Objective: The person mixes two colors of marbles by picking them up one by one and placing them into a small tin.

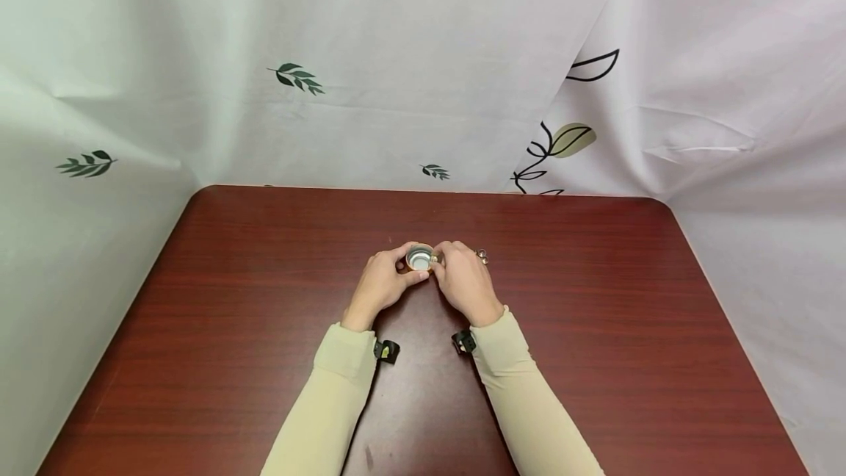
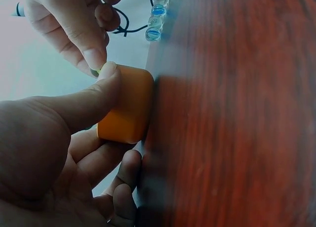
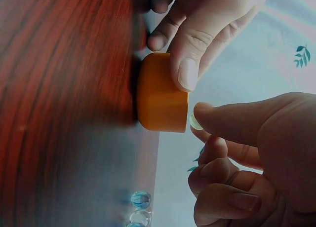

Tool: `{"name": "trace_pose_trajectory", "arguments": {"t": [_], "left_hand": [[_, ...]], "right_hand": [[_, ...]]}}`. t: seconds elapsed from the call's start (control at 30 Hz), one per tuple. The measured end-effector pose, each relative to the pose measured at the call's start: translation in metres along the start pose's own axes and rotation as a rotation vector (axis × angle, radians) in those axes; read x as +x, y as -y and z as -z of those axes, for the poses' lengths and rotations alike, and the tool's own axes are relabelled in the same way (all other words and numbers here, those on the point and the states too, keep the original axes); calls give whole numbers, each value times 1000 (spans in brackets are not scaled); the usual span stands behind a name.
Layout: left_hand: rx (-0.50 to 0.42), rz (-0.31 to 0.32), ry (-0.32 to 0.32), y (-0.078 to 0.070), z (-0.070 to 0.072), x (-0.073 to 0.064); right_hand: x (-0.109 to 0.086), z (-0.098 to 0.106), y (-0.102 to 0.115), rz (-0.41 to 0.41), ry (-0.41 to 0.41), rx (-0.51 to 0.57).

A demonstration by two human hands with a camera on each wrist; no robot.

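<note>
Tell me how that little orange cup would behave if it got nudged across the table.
The orange cup looks squat and broad-based, so it would probably slide, not tip. It seems stiff, thin and light. The left hand grips its wall, steadying it; the right hand pinches a small bead at its rim.

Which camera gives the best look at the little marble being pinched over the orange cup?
The right wrist view: the marble shows at the orange cup rim, pinched by the right hand. The left wrist view shows only a greenish sliver; in the head view it is too small to tell.
</note>
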State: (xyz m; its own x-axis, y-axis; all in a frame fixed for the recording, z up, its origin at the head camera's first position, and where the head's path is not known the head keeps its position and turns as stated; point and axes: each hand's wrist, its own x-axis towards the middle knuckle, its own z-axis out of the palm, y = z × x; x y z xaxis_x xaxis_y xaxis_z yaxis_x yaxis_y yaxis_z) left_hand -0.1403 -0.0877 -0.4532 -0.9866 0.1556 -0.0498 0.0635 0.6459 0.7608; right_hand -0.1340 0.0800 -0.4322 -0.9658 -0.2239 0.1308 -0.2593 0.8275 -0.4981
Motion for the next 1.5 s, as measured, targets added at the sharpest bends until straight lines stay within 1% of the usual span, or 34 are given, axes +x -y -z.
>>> {"name": "trace_pose_trajectory", "arguments": {"t": [0.57,0.77,1.27,1.5], "left_hand": [[17,0,-1,0,-1,0],[27,-12,-7,1,-1,1],[6,-22,-4,1,-1,1],[11,-16,1,1,0,2]], "right_hand": [[3,-5,-2,-10,0,-5],[3,-6,-2,-6,-7,-1],[4,-7,-4,21,-22,3],[3,-4,-3,8,-7,8]]}}
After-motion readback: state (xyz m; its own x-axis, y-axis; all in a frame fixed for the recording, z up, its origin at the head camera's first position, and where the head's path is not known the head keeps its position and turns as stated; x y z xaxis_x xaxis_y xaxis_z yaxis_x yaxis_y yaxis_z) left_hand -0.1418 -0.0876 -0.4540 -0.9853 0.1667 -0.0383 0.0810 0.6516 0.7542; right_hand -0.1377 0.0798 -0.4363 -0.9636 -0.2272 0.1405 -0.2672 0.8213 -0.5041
